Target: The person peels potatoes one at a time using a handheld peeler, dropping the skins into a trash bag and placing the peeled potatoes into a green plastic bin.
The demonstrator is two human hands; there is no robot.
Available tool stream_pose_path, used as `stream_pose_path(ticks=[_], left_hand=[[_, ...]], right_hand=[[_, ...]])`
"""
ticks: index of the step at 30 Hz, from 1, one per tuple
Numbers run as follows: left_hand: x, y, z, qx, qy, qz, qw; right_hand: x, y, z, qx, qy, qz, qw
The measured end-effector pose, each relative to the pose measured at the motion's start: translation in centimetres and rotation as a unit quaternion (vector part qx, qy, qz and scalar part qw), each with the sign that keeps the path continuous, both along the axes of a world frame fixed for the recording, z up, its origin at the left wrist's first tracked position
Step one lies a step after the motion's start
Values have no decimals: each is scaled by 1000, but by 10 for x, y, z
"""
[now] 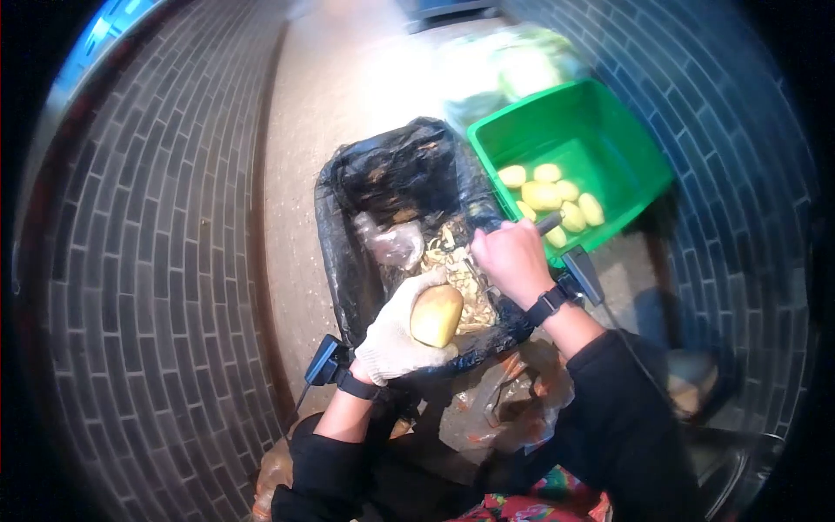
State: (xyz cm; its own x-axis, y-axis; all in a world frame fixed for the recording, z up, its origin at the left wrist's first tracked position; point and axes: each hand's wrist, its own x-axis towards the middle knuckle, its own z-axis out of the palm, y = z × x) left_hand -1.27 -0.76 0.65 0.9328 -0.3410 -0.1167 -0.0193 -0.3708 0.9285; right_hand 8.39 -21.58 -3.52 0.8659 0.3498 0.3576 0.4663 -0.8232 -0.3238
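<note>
My left hand (396, 329), in a white knitted glove, is closed around a partly peeled potato (437, 315) held over the lined bin. Yellow flesh shows on the potato, with browner skin near its top. My bare right hand (515, 261) is closed on a tool with a dark handle (549, 224), whose end sticks out toward the green crate. The tool's working end is hidden, so its kind cannot be told. Beneath both hands, peelings (465, 274) lie in the bin lined with a black plastic bag (348, 187).
A green crate (639, 187) with several peeled potatoes (544, 196) stands at the right, against the bin. Behind it sits a pale, glare-washed bag (531, 70). Brick-patterned walls (156, 217) rise on both sides. Clear plastic (504, 400) lies by my legs.
</note>
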Motion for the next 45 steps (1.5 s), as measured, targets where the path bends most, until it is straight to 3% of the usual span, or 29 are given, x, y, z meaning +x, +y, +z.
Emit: stream_pose_path(ticks=[6, 9, 13, 15, 16, 18, 21, 22, 24, 26, 32, 34, 36, 38, 40, 41, 43, 45], left_hand=[[0, 2, -19, -78, 66, 59, 993], [-5, -8, -23, -161, 71, 77, 981], [-5, -14, -23, -169, 147, 112, 968], [-3, -11, -30, -22, 66, 73, 995], [-3, -9, -33, -22, 67, 73, 995], [-5, -8, -38, 124, -4, 65, 990], [-4, -6, -38, 143, -41, 72, 986], [-4, -6, -33, 145, -43, 73, 986], [-6, -7, -16, 103, -7, 61, 993], [-3, -6, -5, 86, -30, 56, 994], [-1, -2, -23, 34, -8, 107, 994], [-2, -8, -21, -38, 53, 151, 986], [-2, -12, -14, -39, 43, 141, 988], [-4, -13, -7, -40, 33, 132, 990], [-7, -13, -2, 61, -5, 110, 992], [-3, -11, 0, 66, -11, 97, 993], [-7, -5, -1, -80, 6, 86, 993], [-4, -6, -7, -72, 15, 114, 991]], right_hand=[[-23, 18, 28, 124, 28, 75, 989], [-30, 29, 27, 124, 6, 98, 987], [-37, 33, 25, 103, -15, 124, 987], [-41, 35, 23, 80, -17, 134, 988], [-45, 37, 21, 64, -30, 145, 987], [-45, 38, 14, 47, -41, 156, 986], [-30, 30, 0, 104, -65, 139, 983], [-23, 24, -5, 26, -83, 113, 990], [-9, 9, -8, -85, -95, 60, 990], [-5, 3, -8, -48, 5, -10, 999], [-25, 22, 27, 125, 30, 84, 988], [-32, 32, 23, 127, 4, 92, 988], [-37, 38, 20, 160, -10, 105, 981], [-31, 33, 18, 162, -14, 103, 981], [-16, 19, 12, 2, -41, 53, 998], [-3, 6, -7, -15, -10, -23, 1000], [-5, 6, 6, 37, -12, -16, 999], [-12, 15, 19, 71, 0, 22, 997]])
